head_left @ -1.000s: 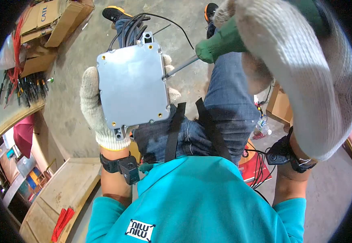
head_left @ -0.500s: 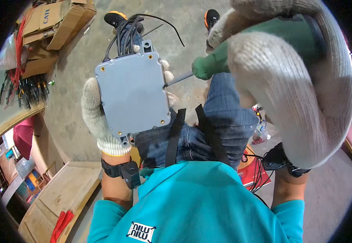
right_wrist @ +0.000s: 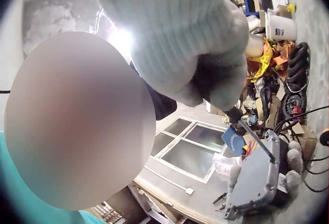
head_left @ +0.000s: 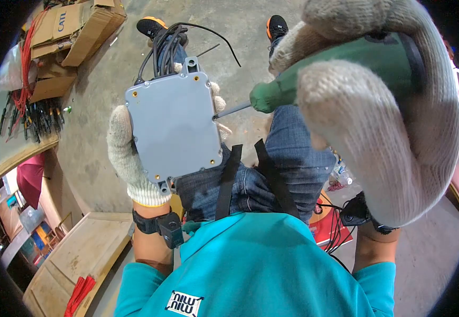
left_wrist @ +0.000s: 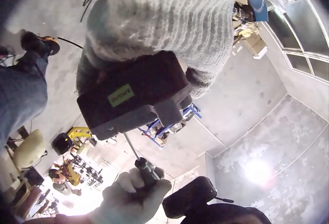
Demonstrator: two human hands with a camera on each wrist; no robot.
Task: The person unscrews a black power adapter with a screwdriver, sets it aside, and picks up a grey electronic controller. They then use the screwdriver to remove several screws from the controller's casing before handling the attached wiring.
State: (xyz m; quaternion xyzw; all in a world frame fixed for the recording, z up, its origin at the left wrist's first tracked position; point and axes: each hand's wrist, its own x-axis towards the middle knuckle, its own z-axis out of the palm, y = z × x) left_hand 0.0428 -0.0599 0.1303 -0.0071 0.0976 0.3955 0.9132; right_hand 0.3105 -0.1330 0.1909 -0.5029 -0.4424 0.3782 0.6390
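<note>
Left hand (head_left: 122,153) grips box (head_left: 176,127); right hand (head_left: 369,111), fingers curled, holds driver (head_left: 358,59), tip at box's 3 o'clock edge.

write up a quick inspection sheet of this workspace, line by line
surface: concrete floor, faintly marked
job's things: grey box; green driver, its tip at the box's edge
clutter: cartons, red strips
hands: left hand grips the grey box, right hand grips the green driver, both gloved
cables: black cables bunched at the box's far end, more near the right wrist
surroundings: wooden panel, white-framed window
</note>
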